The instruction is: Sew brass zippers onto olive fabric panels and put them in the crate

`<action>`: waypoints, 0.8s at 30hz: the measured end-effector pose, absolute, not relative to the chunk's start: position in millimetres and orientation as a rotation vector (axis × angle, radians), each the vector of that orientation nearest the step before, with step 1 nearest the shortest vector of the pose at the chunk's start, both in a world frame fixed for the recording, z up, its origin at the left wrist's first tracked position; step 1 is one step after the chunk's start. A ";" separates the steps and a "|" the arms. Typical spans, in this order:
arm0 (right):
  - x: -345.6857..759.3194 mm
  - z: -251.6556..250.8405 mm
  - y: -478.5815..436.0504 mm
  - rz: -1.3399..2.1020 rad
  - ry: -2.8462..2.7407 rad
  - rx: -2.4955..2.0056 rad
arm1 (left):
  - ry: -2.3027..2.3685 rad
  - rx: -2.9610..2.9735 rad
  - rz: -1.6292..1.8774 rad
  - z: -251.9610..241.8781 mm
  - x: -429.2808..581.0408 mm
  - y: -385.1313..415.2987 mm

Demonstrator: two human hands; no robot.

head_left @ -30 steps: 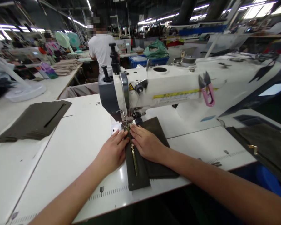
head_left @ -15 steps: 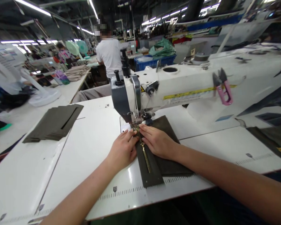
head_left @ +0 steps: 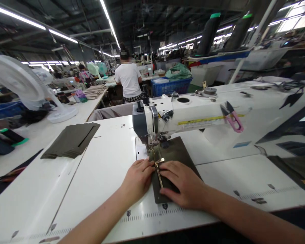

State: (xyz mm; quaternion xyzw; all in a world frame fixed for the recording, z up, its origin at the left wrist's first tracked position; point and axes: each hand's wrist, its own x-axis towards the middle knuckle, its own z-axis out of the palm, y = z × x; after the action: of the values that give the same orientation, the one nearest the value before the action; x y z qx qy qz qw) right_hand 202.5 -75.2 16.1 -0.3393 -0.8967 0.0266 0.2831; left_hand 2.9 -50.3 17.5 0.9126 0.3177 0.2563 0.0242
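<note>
White factory desk (head_left: 96, 176) carries an industrial sewing machine (head_left: 193, 115). I see the olive fabric panel (head_left: 178, 152) flat under its needle, brass zipper (head_left: 158, 174) running toward me. Left hand (head_left: 138, 179) lies open, palm down, left of the zipper; right hand (head_left: 185, 184) presses flat on the panel, right of it. Pink thread snips (head_left: 232, 117) rest on the machine arm.

White fan (head_left: 17, 81) far left; olive fabric stack (head_left: 72, 140) near it; pink snips (head_left: 232, 118) right; blue crate (head_left: 171, 86) behind.
</note>
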 end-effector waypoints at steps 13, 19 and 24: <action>193.3 11.7 -97.0 -0.009 -2.631 -0.863 | 1.111 2.847 0.832 14.6 8.9 -60.2; 187.0 -5.4 -96.2 -0.334 -2.426 -0.807 | 1.064 2.954 0.767 12.6 9.7 -54.2; 186.5 -1.9 -89.9 -0.376 -2.387 -0.814 | 1.060 2.949 0.736 13.6 8.5 -47.0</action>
State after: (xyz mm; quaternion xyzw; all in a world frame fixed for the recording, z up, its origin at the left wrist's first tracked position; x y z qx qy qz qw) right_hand 186.5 -89.9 -1.9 -0.3055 -0.8954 -0.1409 0.2917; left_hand 8.5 -47.0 13.6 0.9154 0.3291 0.2284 -0.0389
